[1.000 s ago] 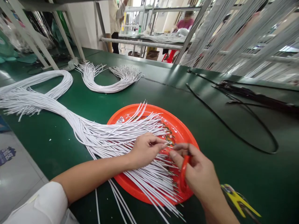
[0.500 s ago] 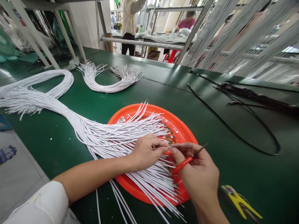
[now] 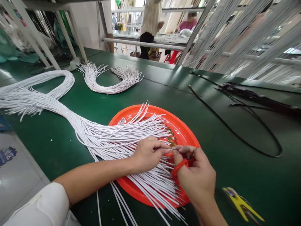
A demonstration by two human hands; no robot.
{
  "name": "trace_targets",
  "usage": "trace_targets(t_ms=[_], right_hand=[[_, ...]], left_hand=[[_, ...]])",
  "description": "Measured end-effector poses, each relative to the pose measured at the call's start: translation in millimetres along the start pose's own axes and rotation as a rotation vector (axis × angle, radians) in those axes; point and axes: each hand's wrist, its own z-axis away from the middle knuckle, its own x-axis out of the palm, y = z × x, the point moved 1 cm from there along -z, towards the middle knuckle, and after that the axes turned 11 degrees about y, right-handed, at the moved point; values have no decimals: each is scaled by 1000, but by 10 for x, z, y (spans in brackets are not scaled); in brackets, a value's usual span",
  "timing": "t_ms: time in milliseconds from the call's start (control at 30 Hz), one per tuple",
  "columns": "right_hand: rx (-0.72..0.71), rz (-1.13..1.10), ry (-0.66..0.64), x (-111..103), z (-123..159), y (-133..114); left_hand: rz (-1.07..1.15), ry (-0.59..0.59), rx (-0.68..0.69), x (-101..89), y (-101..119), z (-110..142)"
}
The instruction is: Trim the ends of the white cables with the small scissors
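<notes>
A thick bundle of white wires runs from the left across the green table and fans out over a round orange tray. My left hand rests on the fan and pinches the tip of one white wire. My right hand is closed round a small red-handled cutter, its fingertips meeting my left fingertips at the wire end above the tray.
A yellow-handled tool lies on the table at my lower right. Black cables loop at the right. More white wire bundles lie farther back. White cords hang from a rack at the upper right. Other people are beyond the table.
My right hand turned the red cutter, its tip swinging out to the right and back toward the wire end. My left hand stayed pinched. A person in the background walked right.
</notes>
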Motion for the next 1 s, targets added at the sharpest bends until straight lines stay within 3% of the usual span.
trace_targets(t_ms=[133,267,367,467,567,733,867,1000], right_hand=[[14,88,-8,-12,-11,-23],[83,-23,-57,11,-7,-14],[32,121,-1,17,16,-4],[-82,268,61,15,32,19],[-111,280,25,16,13,71],[-180,222,-15,-5,-56,108],[-166,109,-97,-27,-84,91],[-129,80,-99,-15,-94,118]], left_hand=[[-28,-9,15,-2,-12,1],[-81,-1,85,-7,-17,5],[-125,-10,140,-12,-14,10],[-133,-15,72,-14,-17,6],[-84,-43,-15,-6,-31,-8],[5,-157,-49,10,-47,-27],[8,-209,-85,3,-51,-37],[75,-257,-182,13,-49,-46]])
